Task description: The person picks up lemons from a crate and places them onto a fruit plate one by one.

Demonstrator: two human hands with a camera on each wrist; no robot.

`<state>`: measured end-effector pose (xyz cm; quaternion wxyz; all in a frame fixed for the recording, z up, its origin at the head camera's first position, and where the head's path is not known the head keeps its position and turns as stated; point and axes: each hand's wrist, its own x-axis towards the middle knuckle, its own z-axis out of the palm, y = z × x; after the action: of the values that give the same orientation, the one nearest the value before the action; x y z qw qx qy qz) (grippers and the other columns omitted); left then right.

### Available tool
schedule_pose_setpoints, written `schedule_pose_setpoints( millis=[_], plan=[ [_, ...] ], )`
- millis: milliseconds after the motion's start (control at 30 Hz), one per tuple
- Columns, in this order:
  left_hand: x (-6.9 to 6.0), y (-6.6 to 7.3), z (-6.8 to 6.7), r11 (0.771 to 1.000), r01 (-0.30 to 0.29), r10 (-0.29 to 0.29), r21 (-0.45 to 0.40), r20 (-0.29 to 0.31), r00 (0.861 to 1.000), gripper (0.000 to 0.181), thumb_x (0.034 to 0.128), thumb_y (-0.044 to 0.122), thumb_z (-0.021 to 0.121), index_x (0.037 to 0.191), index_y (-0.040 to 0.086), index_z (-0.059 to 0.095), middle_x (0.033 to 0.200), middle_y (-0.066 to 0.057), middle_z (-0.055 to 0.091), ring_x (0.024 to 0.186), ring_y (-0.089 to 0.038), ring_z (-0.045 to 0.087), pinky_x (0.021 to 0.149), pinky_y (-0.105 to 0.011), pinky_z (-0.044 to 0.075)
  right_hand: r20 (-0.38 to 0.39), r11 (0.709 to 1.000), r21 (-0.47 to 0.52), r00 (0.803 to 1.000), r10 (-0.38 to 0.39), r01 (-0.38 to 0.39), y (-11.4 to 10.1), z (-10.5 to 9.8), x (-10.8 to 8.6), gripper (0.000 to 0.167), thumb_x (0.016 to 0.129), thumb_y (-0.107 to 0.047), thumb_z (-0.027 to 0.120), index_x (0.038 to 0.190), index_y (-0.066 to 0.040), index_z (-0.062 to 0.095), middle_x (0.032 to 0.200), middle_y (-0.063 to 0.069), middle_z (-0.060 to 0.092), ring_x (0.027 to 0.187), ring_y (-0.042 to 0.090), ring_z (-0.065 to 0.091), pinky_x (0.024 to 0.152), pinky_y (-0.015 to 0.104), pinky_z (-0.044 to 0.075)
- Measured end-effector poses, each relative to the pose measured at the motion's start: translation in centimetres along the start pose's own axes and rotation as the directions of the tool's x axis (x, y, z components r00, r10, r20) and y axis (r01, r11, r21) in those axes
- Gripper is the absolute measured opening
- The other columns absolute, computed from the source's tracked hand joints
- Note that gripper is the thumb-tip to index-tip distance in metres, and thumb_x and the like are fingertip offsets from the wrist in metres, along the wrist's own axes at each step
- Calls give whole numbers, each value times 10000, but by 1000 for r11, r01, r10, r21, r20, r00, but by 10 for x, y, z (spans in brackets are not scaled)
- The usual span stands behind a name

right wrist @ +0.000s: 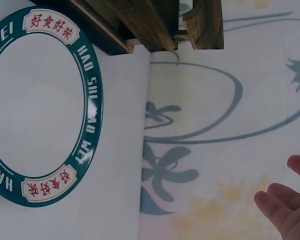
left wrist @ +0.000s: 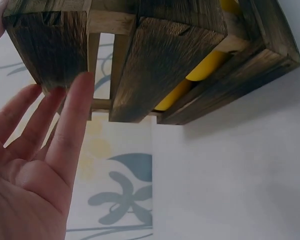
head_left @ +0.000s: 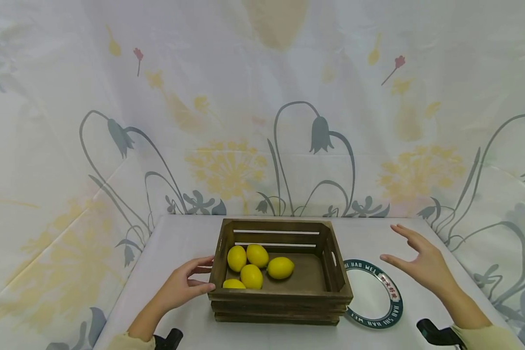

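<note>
A brown slatted wooden crate (head_left: 284, 297) stands on the white table in the head view. Several yellow lemons (head_left: 251, 276) lie inside it, mostly toward its left half. My left hand (head_left: 181, 287) is at the crate's left end, with the thumb by the near corner. In the left wrist view, its extended fingers (left wrist: 72, 125) reach the end slats without wrapping round them. To the right, my right hand (head_left: 426, 267) hovers apart from the crate, thumb and fingers spread, holding nothing. The right wrist view catches only some of its fingertips.
Right of the crate lies a white plate (head_left: 394, 311) with a green lettered rim; the crate hides its left edge. A pale flower-printed curtain (head_left: 253, 121) rises behind and beside the white table (head_left: 183, 233).
</note>
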<state>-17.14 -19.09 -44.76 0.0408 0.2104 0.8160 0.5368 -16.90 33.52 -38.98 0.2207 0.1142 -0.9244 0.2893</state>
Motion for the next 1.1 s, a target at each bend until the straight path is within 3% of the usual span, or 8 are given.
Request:
schedule_pose_setpoints(
  millis=[100,200,333,667,833,1100],
  plan=[
    [-1,2,2,999,28,-28,-35,4,1000,624,819,166,724,1345,-19,444,1263,-229,498,1067,-366,547,769,-244,513,3,1000,12,1000,-7,7,-3,1,4,753,695,-232,826,1335,-28,487,1300,216,495,1105,436,480,916,315,413],
    [-1,3,3,997,48,-48,-56,-1,999,631,818,159,724,1352,-17,436,1267,-235,489,1044,-336,563,755,-246,517,18,1000,29,1000,-1,0,-6,4,8,754,700,-229,824,1342,-34,480,1302,212,494,1119,429,477,912,316,419],
    [-1,1,4,996,70,-71,-48,-12,997,638,808,174,735,1352,8,447,1266,-224,492,1037,-329,566,746,-245,518,45,999,47,999,11,-13,-10,6,13,755,715,-238,816,1350,-26,467,1309,229,480,1126,445,475,854,463,413],
    [-1,1,5,996,46,-47,-76,-15,999,619,817,146,724,1344,-16,442,1254,-235,489,1026,-286,575,738,-283,529,106,994,99,994,33,-44,-23,12,30,735,747,-268,791,1366,-55,457,1319,264,456,1073,509,498,794,552,471],
    [0,0,5,994,61,-63,-89,-17,998,623,805,137,733,1344,3,452,1260,-219,491,1025,-263,576,744,-281,527,119,990,132,992,29,-44,-31,14,37,724,752,-252,789,1361,-46,457,1315,273,453,1083,507,493,809,554,465],
    [-2,1,4,993,26,-26,-112,1,1000,616,824,113,710,1350,-35,425,1259,-257,471,1047,-355,552,740,-280,528,130,986,164,991,7,-28,-38,22,47,701,758,-235,784,1350,-39,465,1315,252,470,1093,490,496,805,555,468]
  ],
)
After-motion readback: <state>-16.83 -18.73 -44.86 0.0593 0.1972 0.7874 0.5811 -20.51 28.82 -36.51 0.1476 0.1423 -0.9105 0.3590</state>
